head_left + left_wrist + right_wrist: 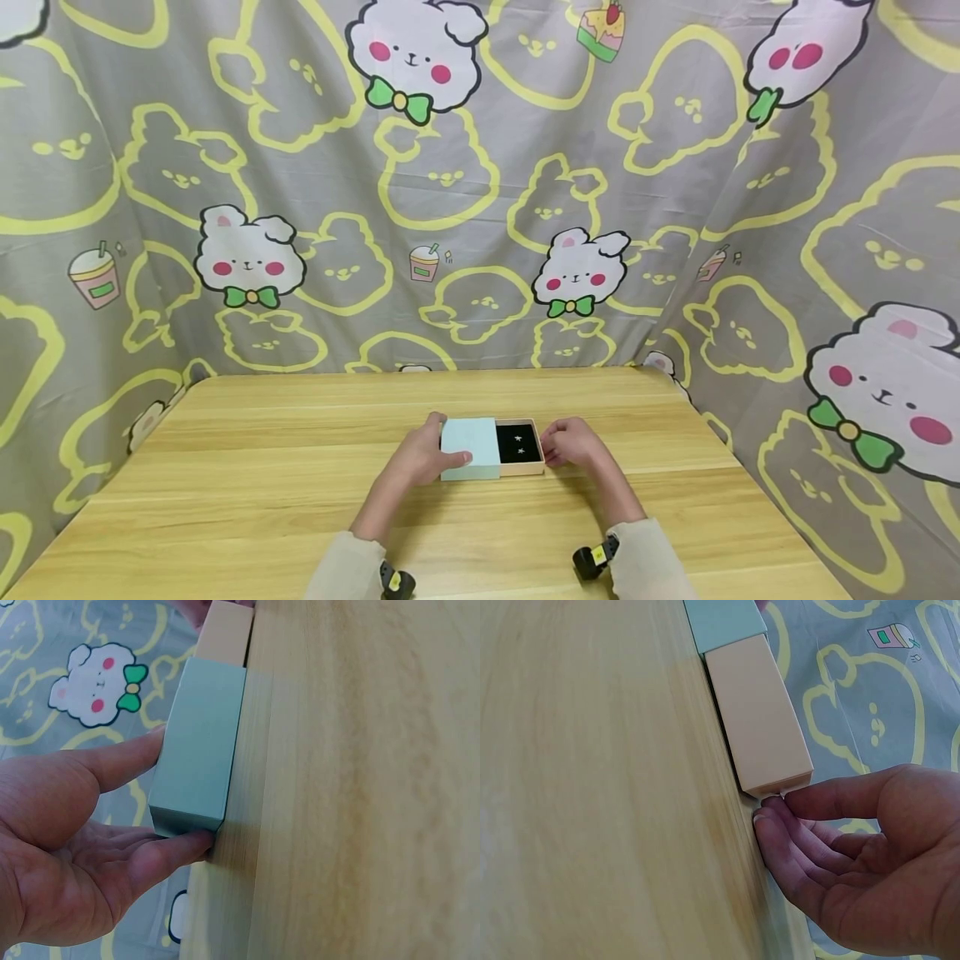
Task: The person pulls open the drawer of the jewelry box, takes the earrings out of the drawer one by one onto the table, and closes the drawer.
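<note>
In the head view, a pale blue box sleeve [472,439] lies on the table with its peach inner tray [521,469] slid partly out to the right. Two small silvery star-shaped pieces [518,438] sit on the tray's black lining [510,455]. My left hand [422,454] grips the sleeve at its left end, thumb on top and a finger at the end face [184,823]. At the tray's right end is my right hand [574,442]; its thumb and fingertips pinch a small pale tab [781,794] at the end face.
The box rests on a light wood-grain table [247,500]. A grey curtain [337,333] with cartoon prints hangs behind the table and along both sides. Each wrist wears a small black camera, one of them by the left sleeve cuff [352,562].
</note>
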Demonstrator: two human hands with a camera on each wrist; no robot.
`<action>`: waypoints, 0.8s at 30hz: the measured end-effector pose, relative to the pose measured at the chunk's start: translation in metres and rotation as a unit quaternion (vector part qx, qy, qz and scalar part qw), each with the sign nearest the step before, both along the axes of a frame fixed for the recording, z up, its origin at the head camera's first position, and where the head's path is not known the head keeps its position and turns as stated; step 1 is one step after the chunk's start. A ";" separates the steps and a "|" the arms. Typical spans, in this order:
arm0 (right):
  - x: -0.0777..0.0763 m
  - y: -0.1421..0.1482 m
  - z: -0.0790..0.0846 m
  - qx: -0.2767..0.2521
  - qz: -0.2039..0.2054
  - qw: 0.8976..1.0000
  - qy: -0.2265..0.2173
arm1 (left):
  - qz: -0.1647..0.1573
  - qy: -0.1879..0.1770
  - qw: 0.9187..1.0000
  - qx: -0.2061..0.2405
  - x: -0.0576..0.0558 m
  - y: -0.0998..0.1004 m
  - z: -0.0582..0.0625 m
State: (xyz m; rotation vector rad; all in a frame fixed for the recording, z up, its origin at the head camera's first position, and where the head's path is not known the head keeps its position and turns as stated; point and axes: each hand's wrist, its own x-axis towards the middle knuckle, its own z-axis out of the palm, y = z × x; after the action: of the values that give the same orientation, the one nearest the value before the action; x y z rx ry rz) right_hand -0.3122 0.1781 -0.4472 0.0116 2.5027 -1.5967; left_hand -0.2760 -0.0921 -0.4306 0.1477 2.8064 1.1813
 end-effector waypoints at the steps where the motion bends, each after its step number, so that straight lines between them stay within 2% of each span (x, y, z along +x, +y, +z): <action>1: 0.000 0.000 0.000 0.001 0.002 1.000 0.001 | 0.000 0.001 1.000 0.000 0.000 0.000 0.000; 24: 0.001 -0.002 -0.001 0.012 0.007 1.000 0.010 | -0.002 0.005 1.000 0.002 0.001 0.000 0.001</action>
State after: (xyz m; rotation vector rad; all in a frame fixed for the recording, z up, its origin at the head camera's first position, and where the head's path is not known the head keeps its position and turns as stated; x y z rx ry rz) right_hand -0.3116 0.1763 -0.4482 -0.0185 2.5301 -1.5697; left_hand -0.2746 -0.0924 -0.4299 0.1606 2.8121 1.1884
